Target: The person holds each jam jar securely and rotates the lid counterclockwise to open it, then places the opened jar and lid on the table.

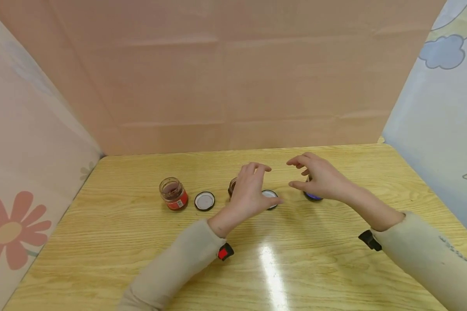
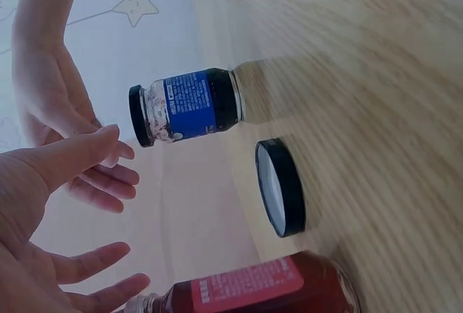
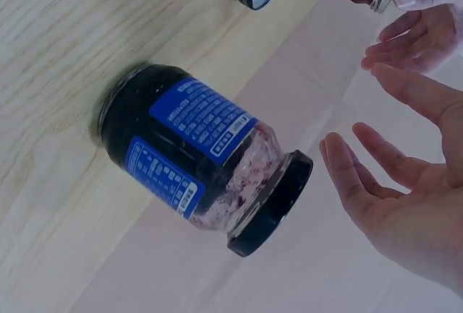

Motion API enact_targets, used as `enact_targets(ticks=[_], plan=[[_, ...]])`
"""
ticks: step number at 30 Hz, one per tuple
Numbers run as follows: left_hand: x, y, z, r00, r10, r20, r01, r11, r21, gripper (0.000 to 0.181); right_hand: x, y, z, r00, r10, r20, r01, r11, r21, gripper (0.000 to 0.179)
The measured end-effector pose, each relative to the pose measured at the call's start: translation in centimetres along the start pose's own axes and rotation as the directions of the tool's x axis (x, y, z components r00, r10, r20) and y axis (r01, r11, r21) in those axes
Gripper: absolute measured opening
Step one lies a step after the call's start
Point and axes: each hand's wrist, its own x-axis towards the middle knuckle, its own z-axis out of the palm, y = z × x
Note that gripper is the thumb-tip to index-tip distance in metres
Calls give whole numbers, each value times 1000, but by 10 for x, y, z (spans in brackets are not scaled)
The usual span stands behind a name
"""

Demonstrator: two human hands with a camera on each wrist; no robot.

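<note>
My left hand (image 1: pixel 249 192) hovers over the middle of the table with fingers spread and holds nothing. Beneath it, a red-labelled glass jar (image 1: pixel 231 186) is mostly hidden, and a loose lid (image 1: pixel 271 200) lies white side up. A blue-labelled jar (image 3: pixel 184 150) stands upright on the table with its black lid (image 3: pixel 271 204) on top. Beside and above that jar, my right hand (image 1: pixel 321 178) is held with parted, slightly bent fingers. In the right wrist view a gap shows between the right hand (image 3: pixel 405 183) and the lid.
Farther left on the wooden table (image 1: pixel 120 242) stands an open red-labelled jar (image 1: pixel 174 194) with dark contents. A second loose lid (image 1: pixel 204 201) lies just right of it. A pinkish-brown sheet (image 1: pixel 233 77) rises behind the table, with patterned walls at both sides.
</note>
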Motion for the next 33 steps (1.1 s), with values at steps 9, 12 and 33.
enact_targets(ticks=[9, 12, 33], plan=[[3, 10, 17, 997, 42, 57, -39, 998, -43, 69, -9, 7, -12, 999, 15, -28, -15, 1000, 5, 47], [5, 12, 22, 997, 42, 70, -39, 998, -49, 68, -12, 11, -15, 999, 15, -43, -15, 1000, -2, 46], [25, 18, 51, 993, 10, 115, -2, 998, -65, 66, -28, 28, -23, 996, 43, -83, -49, 997, -61, 44]])
